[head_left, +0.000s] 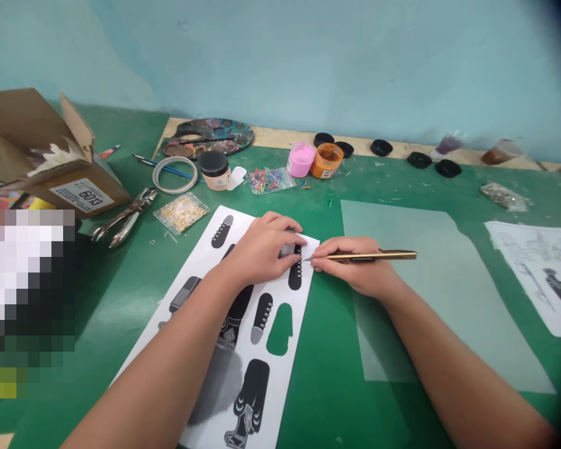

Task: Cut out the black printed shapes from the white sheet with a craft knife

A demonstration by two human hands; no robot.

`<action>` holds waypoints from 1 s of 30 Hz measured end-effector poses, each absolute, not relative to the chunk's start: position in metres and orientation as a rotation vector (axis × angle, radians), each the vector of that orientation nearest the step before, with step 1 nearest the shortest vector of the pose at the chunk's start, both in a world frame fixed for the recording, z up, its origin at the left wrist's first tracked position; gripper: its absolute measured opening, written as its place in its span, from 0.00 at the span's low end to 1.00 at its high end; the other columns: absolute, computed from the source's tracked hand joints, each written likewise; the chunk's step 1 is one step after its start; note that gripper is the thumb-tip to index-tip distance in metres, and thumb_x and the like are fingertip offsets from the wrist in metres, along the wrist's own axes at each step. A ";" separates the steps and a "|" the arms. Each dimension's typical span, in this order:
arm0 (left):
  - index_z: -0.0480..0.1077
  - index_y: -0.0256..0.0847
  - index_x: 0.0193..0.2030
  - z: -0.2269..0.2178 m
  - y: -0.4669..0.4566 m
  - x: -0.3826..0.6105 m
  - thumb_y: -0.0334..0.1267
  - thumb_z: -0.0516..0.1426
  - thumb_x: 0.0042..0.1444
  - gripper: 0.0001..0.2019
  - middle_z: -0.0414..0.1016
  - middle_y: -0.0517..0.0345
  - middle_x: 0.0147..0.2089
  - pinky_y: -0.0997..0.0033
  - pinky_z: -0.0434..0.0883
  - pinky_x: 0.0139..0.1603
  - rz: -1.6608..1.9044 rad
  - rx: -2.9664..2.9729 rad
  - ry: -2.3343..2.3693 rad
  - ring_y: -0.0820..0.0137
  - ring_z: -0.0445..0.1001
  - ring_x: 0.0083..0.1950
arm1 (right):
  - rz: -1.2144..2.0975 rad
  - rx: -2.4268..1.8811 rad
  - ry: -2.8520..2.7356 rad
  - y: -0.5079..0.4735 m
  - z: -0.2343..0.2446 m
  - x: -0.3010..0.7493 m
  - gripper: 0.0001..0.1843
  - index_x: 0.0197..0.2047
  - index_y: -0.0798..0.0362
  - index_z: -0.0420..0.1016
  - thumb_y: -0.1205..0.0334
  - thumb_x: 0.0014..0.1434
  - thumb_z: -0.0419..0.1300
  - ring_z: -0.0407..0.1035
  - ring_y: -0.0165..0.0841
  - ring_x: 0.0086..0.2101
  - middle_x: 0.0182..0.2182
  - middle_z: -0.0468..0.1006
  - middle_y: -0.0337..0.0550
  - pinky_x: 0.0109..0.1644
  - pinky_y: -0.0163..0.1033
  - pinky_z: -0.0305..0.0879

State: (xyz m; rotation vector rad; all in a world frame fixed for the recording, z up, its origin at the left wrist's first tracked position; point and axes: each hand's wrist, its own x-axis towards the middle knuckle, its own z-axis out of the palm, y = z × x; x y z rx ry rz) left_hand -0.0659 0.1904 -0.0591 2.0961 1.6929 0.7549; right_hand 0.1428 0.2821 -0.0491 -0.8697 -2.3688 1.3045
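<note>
A white printed sheet [201,274] with black shapes lies on the green cutting mat [336,349]; one shape is cut out, leaving a hole [280,329]. My left hand [262,246] rests flat on the sheet's upper end, fingers spread, pressing it down. My right hand [355,269] pinches a gold craft knife [378,255], held like a pen. Its tip touches the sheet beside a black laced shape [295,274], just past my left fingertips.
A translucent sheet [430,293] lies right of my hands, more printed paper [537,274] further right. At the back: a cardboard box [42,156], pliers [124,218], tape ring [174,174], paint palette [210,135], jars [314,160], bead bags [181,212], black lids [381,147].
</note>
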 end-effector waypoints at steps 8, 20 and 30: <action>0.78 0.46 0.48 -0.059 0.190 -0.066 0.36 0.62 0.57 0.12 0.74 0.54 0.55 0.52 0.65 0.59 0.755 2.105 1.688 0.58 0.67 0.56 | 1.327 -0.789 -2.368 0.282 -0.050 0.143 0.03 0.34 0.51 0.82 0.62 0.55 0.67 0.77 0.35 0.34 0.34 0.84 0.43 0.38 0.39 0.72; 0.78 0.46 0.49 -0.059 0.190 -0.066 0.36 0.62 0.57 0.12 0.74 0.54 0.55 0.52 0.65 0.59 0.752 2.104 1.685 0.58 0.66 0.56 | 1.320 -0.788 -2.372 0.283 -0.049 0.143 0.05 0.34 0.51 0.82 0.60 0.55 0.67 0.78 0.36 0.34 0.34 0.84 0.44 0.37 0.40 0.72; 0.78 0.47 0.48 -0.059 0.190 -0.066 0.36 0.62 0.56 0.12 0.74 0.54 0.55 0.52 0.65 0.58 0.748 2.100 1.687 0.58 0.67 0.56 | 1.308 -0.734 -2.391 0.283 -0.048 0.143 0.04 0.34 0.50 0.82 0.60 0.56 0.67 0.78 0.36 0.34 0.34 0.84 0.43 0.38 0.40 0.72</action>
